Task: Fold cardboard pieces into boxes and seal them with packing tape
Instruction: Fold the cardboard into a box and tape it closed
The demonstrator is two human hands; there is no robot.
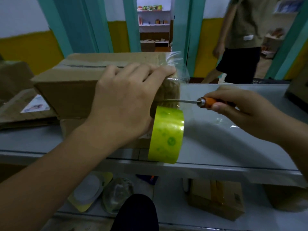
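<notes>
A closed cardboard box [70,87] lies on the grey table [225,130], its top seam taped. Clear tape runs over its right end. My left hand [126,100] presses on the box's top right edge, fingers laid flat over it. A yellow-green tape roll [166,135] hangs from the tape just below that hand, against the box's right end. My right hand [241,107] grips the orange handle of a knife [205,102]. Its thin blade points left and meets the tape between the box and the roll.
Flattened cardboard [25,110] lies left of the box. A person [240,39] stands behind the table at the right. Below the table edge lie a small taped box [216,199], a clear plastic bag [118,194] and a yellow packet [88,190].
</notes>
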